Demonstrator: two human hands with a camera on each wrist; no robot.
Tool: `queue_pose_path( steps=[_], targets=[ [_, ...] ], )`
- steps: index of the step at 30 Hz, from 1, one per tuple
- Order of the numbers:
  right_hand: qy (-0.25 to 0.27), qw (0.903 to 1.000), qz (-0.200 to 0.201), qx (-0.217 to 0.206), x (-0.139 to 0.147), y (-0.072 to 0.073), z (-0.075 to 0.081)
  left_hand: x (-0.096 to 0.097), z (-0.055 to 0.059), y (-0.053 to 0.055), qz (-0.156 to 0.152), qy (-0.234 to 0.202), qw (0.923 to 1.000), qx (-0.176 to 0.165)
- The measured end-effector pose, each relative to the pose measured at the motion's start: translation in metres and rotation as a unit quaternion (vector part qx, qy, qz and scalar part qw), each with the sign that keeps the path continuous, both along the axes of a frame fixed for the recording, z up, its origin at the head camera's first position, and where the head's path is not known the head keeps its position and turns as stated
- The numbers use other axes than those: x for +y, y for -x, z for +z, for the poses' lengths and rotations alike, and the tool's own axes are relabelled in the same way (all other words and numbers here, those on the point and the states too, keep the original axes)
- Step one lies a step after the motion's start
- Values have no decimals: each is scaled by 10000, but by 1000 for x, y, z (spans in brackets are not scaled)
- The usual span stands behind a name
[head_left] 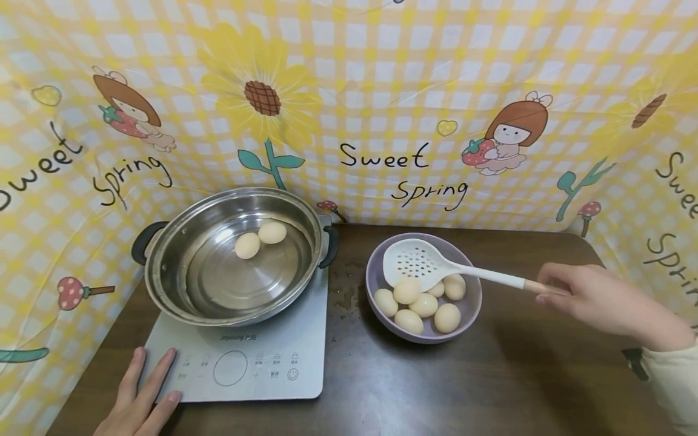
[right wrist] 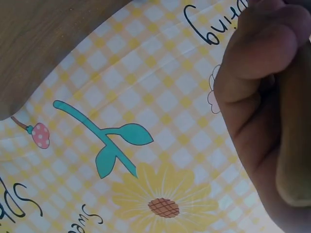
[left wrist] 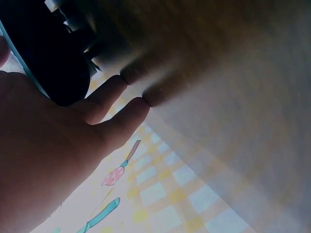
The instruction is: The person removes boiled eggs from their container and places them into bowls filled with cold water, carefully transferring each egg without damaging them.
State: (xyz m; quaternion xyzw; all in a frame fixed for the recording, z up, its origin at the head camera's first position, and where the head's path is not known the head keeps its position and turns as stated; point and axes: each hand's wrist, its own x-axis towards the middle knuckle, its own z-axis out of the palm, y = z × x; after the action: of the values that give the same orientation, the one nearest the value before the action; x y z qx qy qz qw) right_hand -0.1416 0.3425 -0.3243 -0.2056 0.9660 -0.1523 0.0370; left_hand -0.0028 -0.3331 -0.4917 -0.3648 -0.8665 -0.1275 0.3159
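My right hand (head_left: 589,297) grips the wooden handle end of a white slotted skimmer (head_left: 420,263). The skimmer's perforated head is over the back of a purple bowl (head_left: 376,260), and its shaft crosses the bowl's right rim. Several eggs (head_left: 447,318) lie in the bowl, one of them right at the skimmer head's front edge. In the right wrist view, the fingers curl round the handle (right wrist: 296,136). My left hand (head_left: 142,399) rests with spread fingers at the front left corner of the induction cooker (head_left: 251,369).
A steel pot (head_left: 218,315) with black side handles stands on the cooker, holding water and two eggs (head_left: 260,238). Water drops (head_left: 343,297) wet the brown table (head_left: 382,387) between cooker and bowl. A yellow checked cloth (head_left: 371,91) hangs behind and at the sides.
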Motion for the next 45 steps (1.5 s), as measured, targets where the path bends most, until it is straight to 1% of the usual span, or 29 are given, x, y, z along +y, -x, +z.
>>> queue_pose_path(
  steps=[4, 8, 11, 12, 17, 20, 22, 24, 27, 29, 32, 35, 39, 43, 45],
  targets=[
    [158, 9997, -126, 165, 1, 1, -2, 1, 4, -1, 32, 37, 9998, -195],
    [288, 9977, -305, 540, 1, 2, 1, 1, 6, -3, 183, 150, 9988, -427],
    [288, 9945, -456, 894, 0, 2, 4, 1, 6, -4, 295, 208, 9978, -553],
    [303, 9935, -534, 962, 0, 1, 6, 1, 6, -4, 332, 225, 9975, -578],
    [407, 9879, -741, 1302, -2, 0, 9, -1, 6, -4, 305, 241, 9982, -465],
    [338, 9880, -595, 1385, -4, 2, 9, -1, 6, -4, 287, 261, 9984, -406],
    [278, 9891, -412, 1383, -5, 4, 8, -1, 6, -4, 225, 236, 9988, -368],
    [284, 9912, -274, 1265, -7, 3, 8, -2, 5, -4, 156, 198, 9992, -314],
    [482, 9926, -197, 1094, -15, 2, 9, -3, 6, -3, 88, 222, 9990, -382],
    [642, 9926, -205, 1008, -22, 1, 11, -4, 7, -3, 106, 308, 9985, -442],
    [842, 9907, -37, 1071, -36, 4, 13, -5, 8, -3, 128, 456, 9973, -559],
    [989, 9873, 352, 1189, -53, 9, 13, -5, 9, -3, 127, 538, 9967, -595],
    [1048, 9812, 926, 1330, -81, 19, 12, -4, 10, -4, 131, 552, 9966, -595],
    [1017, 9773, 1238, 1386, -117, 28, 10, -4, 10, -1, 82, 496, 9973, -529],
    [1008, 9774, 1289, 1337, -138, 33, 9, -4, 9, 0, 18, 442, 9978, -494]
  ],
)
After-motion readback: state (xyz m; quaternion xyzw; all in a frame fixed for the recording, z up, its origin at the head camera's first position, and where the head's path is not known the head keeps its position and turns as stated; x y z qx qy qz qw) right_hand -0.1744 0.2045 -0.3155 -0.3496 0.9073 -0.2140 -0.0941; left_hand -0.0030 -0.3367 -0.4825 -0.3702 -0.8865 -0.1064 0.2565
